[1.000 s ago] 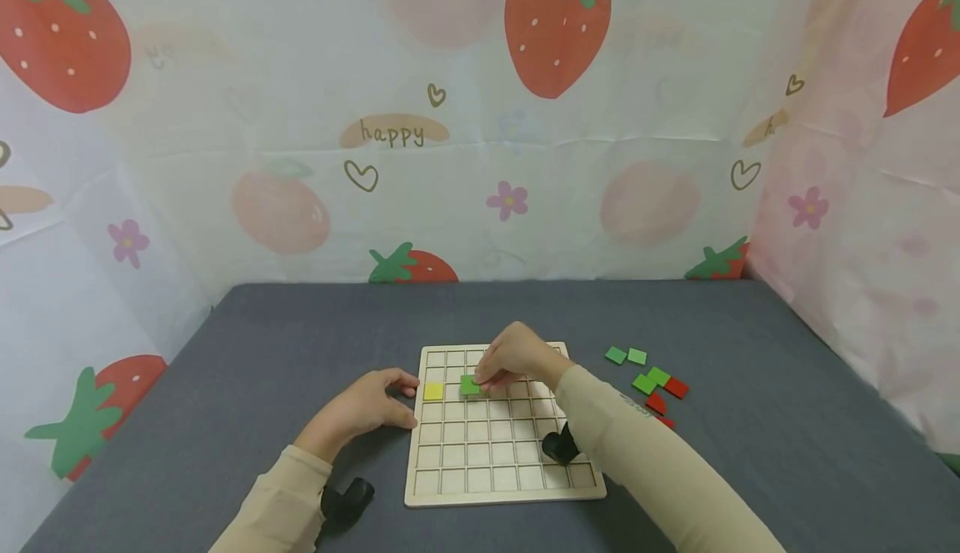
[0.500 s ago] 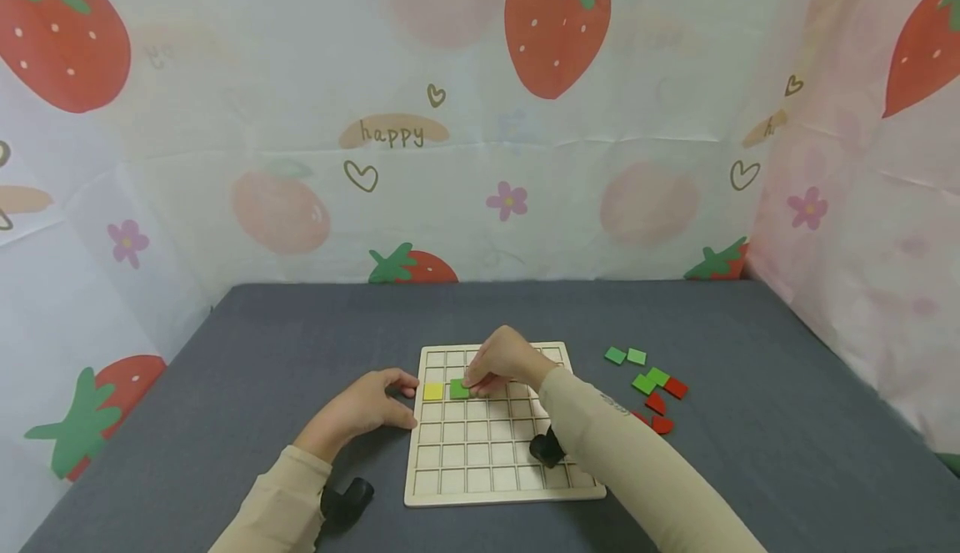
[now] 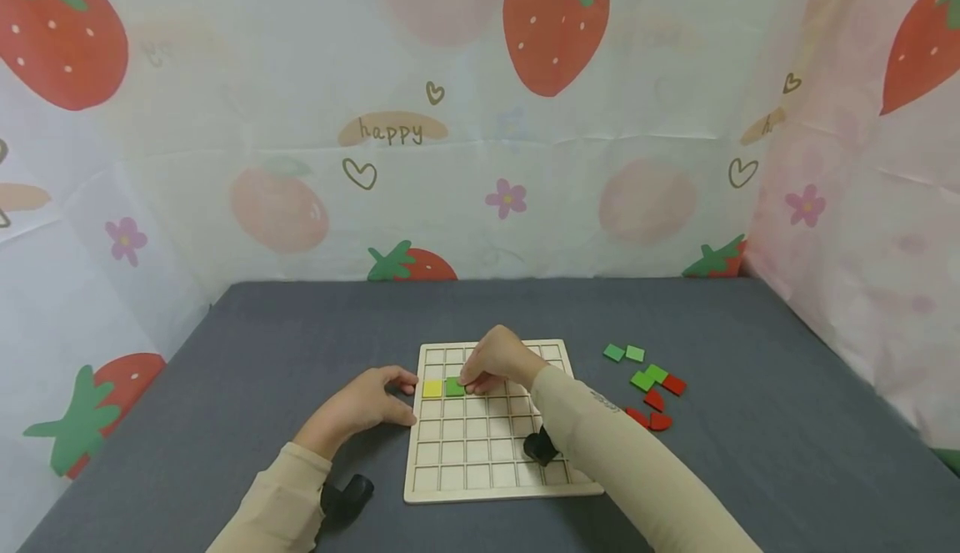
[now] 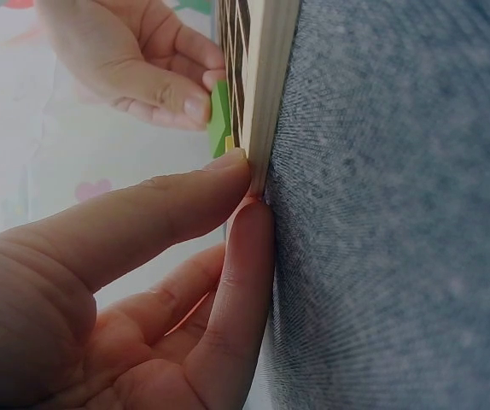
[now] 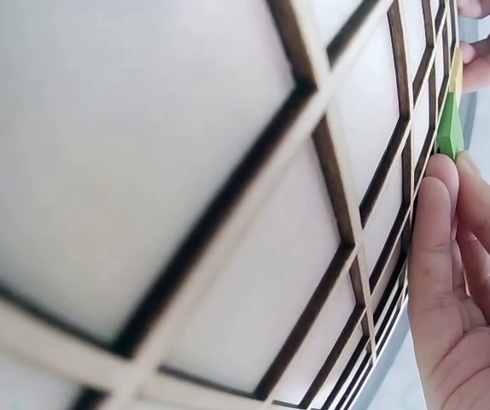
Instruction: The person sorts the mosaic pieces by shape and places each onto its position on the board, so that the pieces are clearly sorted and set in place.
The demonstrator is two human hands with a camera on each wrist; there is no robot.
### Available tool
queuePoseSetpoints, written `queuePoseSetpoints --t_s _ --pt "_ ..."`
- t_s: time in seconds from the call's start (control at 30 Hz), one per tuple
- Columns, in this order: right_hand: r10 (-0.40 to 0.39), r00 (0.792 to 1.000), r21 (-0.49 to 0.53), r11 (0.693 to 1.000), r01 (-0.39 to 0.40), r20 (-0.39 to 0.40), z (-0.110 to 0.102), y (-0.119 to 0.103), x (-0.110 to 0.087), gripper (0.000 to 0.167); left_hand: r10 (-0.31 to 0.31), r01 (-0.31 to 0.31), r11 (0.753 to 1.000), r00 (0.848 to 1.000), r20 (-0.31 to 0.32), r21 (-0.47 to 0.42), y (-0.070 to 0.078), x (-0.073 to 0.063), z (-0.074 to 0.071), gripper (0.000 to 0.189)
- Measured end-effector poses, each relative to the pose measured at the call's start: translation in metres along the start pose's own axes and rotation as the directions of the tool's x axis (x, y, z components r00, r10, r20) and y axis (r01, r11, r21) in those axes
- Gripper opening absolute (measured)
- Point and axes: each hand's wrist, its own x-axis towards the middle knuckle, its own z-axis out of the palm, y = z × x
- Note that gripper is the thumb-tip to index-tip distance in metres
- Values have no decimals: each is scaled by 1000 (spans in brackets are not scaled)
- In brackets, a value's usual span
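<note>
A wooden grid board (image 3: 504, 493) lies on the dark cloth, with a yellow square tile (image 3: 432, 389) in a cell near its left edge. My right hand (image 3: 501, 359) pinches a green square tile (image 3: 454, 386) between thumb and fingertips, just right of the yellow tile. In the right wrist view, that green tile (image 5: 450, 128) looks tilted against the grid, its far end close to the yellow one. My left hand (image 3: 367, 403) rests at the board's left edge, thumb and fingertips touching the rim (image 4: 266, 94).
Right of the board lie several loose green tiles (image 3: 642, 380), a red square tile (image 3: 674, 384) and several rounded red pieces (image 3: 660, 422). A dark cloth (image 3: 322, 319) covers the table. A strawberry-print curtain (image 3: 450, 228) stands behind and at the sides.
My right hand has moved left with the green tile, bringing it beside the yellow tile. The left hand stays at the board's edge.
</note>
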Motion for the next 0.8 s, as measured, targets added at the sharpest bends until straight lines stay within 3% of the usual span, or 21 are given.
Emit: queuePoseSetpoints --t_s 0.33,0.8 --pt "6 999 -40 999 -8 -33 3 -5 -1 7 1 -1 1000 1000 -2 4 -1 2 0 53" --pt "-34 998 -178 984 24 -52 7 -6 0 3 -2 2 1000 1000 1 16 0 2 0 55"
